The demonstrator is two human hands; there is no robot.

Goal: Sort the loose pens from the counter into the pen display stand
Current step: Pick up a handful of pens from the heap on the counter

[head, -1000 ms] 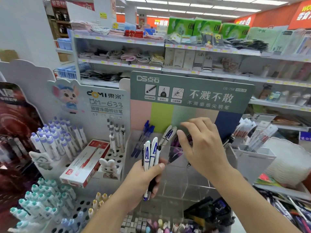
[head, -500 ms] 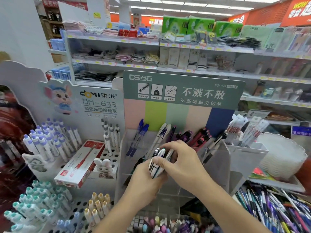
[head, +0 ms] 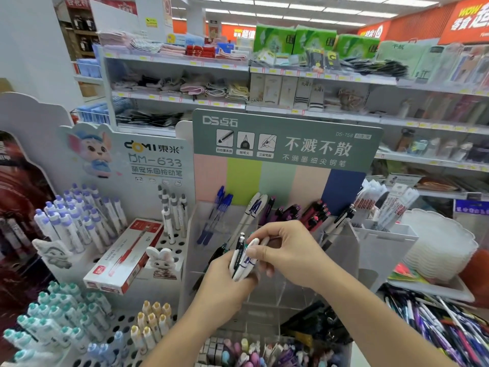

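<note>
My left hand (head: 225, 282) grips a bunch of white and black pens (head: 242, 260), tips pointing up. My right hand (head: 288, 252) reaches across from the right and pinches the top of one white pen in that bunch. Both hands hover in front of the clear acrylic pen display stand (head: 341, 250), under its green header card (head: 285, 139). The stand's back compartments hold blue pens (head: 217, 215), white pens (head: 252, 210), dark purple and maroon pens (head: 299, 213) and black-and-white pens (head: 341, 221). Its lower front compartments behind my hands look see-through; their contents are hidden.
A heap of loose pens (head: 444, 329) lies on the counter at lower right. A red pen box (head: 127, 258) rests on the white pegged stand (head: 174, 250) to the left. Purple-capped pens (head: 76, 221) and teal-capped pens (head: 55, 321) fill the left. Store shelves (head: 238, 67) stand behind.
My right hand drew back from the stand's compartment and came down onto the bunch in my left hand. The left hand tipped the bunch slightly rightward.
</note>
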